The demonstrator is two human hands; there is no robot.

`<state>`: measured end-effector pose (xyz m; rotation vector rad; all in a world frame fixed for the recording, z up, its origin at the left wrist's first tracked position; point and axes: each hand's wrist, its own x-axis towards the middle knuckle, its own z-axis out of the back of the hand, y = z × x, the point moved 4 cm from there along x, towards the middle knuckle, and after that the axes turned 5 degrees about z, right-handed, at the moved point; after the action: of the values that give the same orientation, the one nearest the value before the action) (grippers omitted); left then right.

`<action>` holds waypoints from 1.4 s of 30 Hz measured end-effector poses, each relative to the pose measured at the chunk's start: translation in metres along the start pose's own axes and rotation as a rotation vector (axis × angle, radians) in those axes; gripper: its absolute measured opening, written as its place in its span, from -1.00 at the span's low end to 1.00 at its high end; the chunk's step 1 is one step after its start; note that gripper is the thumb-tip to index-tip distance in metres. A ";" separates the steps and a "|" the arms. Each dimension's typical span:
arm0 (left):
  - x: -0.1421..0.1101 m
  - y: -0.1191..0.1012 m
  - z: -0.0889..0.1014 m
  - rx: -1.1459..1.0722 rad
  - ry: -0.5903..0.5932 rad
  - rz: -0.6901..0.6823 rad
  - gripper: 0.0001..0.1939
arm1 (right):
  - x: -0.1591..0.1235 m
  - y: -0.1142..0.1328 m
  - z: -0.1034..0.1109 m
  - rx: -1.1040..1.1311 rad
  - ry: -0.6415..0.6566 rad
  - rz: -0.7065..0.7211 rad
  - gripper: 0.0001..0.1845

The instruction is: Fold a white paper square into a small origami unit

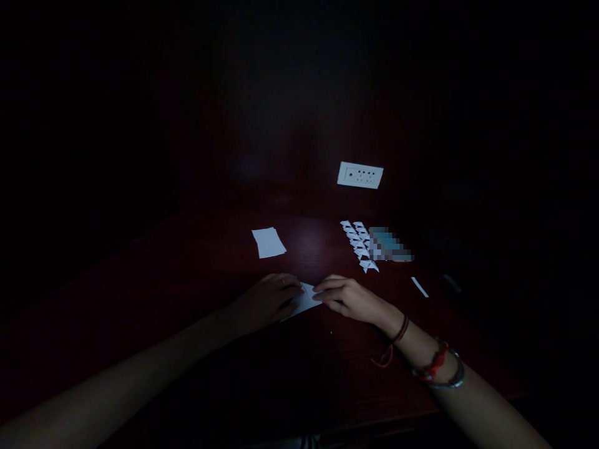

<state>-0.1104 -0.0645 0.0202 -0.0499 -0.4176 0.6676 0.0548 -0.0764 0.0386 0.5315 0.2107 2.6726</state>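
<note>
Left forearm [112, 374], bare: reached in from the lower left corner, among the items nearest the camera.

Worktop [187, 268]: dark red, dimly lit; all loose paper is carried on it.

Left hand [264, 299]: ring [283, 282] worn on one finger; fingers laid over the left part of the paper in work, with little gap between them. Whether the paper is pinched or only pressed cannot be told.

Sheet stack [268, 243]: white, laid flat beyond the left hand and apart from it; edges slightly misaligned.

Paper in work [306, 301]: white, placed on the worktop between the hands and touched by both; a slanted near edge is shown. For a clean result, it is judged best pinned with the left fingers, edges matched before pressure is applied, and any crease smoothed outward with the right fingertips. In such poor light, a skewed edge could easily be missed.

Right hand [350, 299]: fingers slightly parted, tips rested on the right part of the paper; firmness of hold cannot be told.

Folded pieces [359, 249]: small, white, arranged in two rows beyond the right hand.

Wall socket [360, 176]: white, mounted behind the worktop.

Pixelated item [388, 242]: bluish, just beside the folded pieces; not identifiable.

Paper strip [420, 287]: narrow, white, laid singly.

Right forearm [486, 399]: red and dark bracelets [437, 363] worn.
</note>
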 end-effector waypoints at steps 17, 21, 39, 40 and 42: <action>-0.004 0.009 -0.008 0.082 0.033 0.081 -0.53 | -0.002 -0.002 -0.003 0.037 -0.002 0.010 -0.71; -0.004 0.008 -0.011 0.089 0.073 0.041 -0.64 | -0.002 -0.002 -0.003 0.024 0.001 0.024 -0.72; -0.005 0.011 -0.018 0.155 0.077 0.036 -0.64 | -0.001 -0.001 -0.004 -0.022 0.022 0.035 -0.74; -0.005 0.011 -0.018 0.156 0.076 0.034 -0.64 | -0.001 -0.001 -0.004 -0.024 0.024 0.032 -0.73; -0.006 0.013 -0.020 0.153 0.075 0.031 -0.64 | -0.001 0.000 -0.004 -0.021 0.027 0.032 -0.73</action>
<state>-0.1141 -0.0564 -0.0020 0.0635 -0.2927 0.7246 0.0543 -0.0772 0.0343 0.4973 0.1832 2.7115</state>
